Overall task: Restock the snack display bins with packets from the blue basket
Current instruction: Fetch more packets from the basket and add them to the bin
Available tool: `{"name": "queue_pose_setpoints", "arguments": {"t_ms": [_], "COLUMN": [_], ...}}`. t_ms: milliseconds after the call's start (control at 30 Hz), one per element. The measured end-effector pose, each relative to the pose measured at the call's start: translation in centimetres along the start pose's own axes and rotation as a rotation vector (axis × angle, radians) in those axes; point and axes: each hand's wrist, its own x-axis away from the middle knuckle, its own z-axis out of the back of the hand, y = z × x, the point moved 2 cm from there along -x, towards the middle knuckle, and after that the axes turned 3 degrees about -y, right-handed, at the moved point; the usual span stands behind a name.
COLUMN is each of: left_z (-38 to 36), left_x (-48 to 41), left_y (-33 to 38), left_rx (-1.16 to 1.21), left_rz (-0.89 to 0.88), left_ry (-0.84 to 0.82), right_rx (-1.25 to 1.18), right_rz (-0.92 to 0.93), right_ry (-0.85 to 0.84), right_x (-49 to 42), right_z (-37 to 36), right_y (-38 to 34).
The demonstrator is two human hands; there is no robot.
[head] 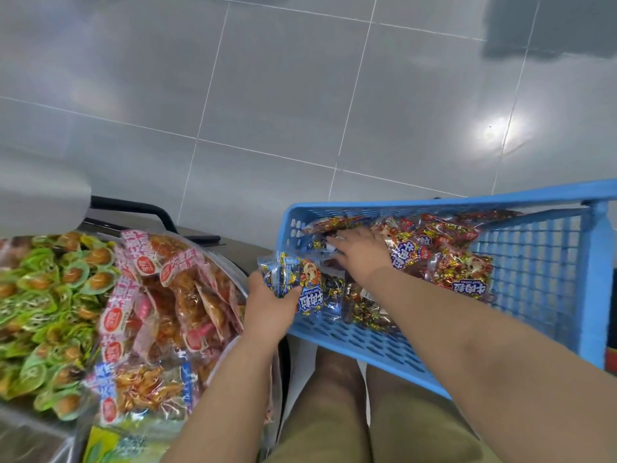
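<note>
**Grey tiled floor, blue basket, a handful half gathered**

Grey floor tiles [300, 95] fill the upper half of the frame. Below them, at right, the blue basket [434, 202] sits tilted over the person's lap. At lower left, the display bins [223, 259] are heaped with green packets [43, 295] and pink-and-orange packets [167, 295].

The left hand [267, 312] is at the basket's near left corner, between basket and bins. Its fingers are curled round a bunch of blue packets [300, 282]. The bunch's long axis runs diagonally from upper left to lower right, and its printed label sits at the lower end, upside down to the camera.

The right hand [360, 252] is inside the basket. Its fingers reach nearly straight and close together, resting on the loose pile toward the far left corner, beside the red packets [467, 275]. No packet is plainly gripped there.

This looks like the gathering step. The next move probably calls for closing the right fingers on another packet, adding it to the left hand's bunch, and then swinging left to the matching bin.
</note>
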Motion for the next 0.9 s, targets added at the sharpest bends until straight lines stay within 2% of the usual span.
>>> {"name": "queue_pose_setpoints", "arguments": {"t_ms": [133,300,400,500,633,700,767,833,900], "left_z": [0.4,1.1,1.7,2.7,3.8,3.9,3.8,3.5,3.4], "left_x": [0.4,2.6,4.5,6.8,10.7,12.9,14.8,16.8,18.7], "left_y": [0.7,1.8,2.7,2.9,1.7,0.9,0.0,-0.7,-1.8], "left_rx": [0.060,0.159,0.304,0.465,0.679,0.729,0.745,0.812,0.873], "left_rz": [0.034,-0.008,-0.048,-0.047,-0.048,-0.060,-0.080,-0.090,-0.083], "left_ry": [0.009,-0.049,-0.054,-0.011,0.081,0.124,0.172,0.169,0.164], "right_rx": [-0.209,-0.501,-0.666,-0.829,-0.892,-0.946,-1.041,-1.377,-1.600], "right_rz": [0.056,0.012,-0.090,-0.190,-0.157,-0.153,-0.231,-0.301,-0.214], "right_ry": [0.080,0.211,0.239,0.360,0.380,0.313,0.152,-0.141,-0.363], "right_x": [1.9,6.0,8.0,10.1,13.4,14.6,15.6,17.2,18.5], "right_z": [2.6,7.2,9.7,12.4,14.8,15.7,16.1,15.8,15.2], "right_y": [0.0,1.5,2.5,3.0,2.2,1.2,-0.1,-2.3,-4.7]}}
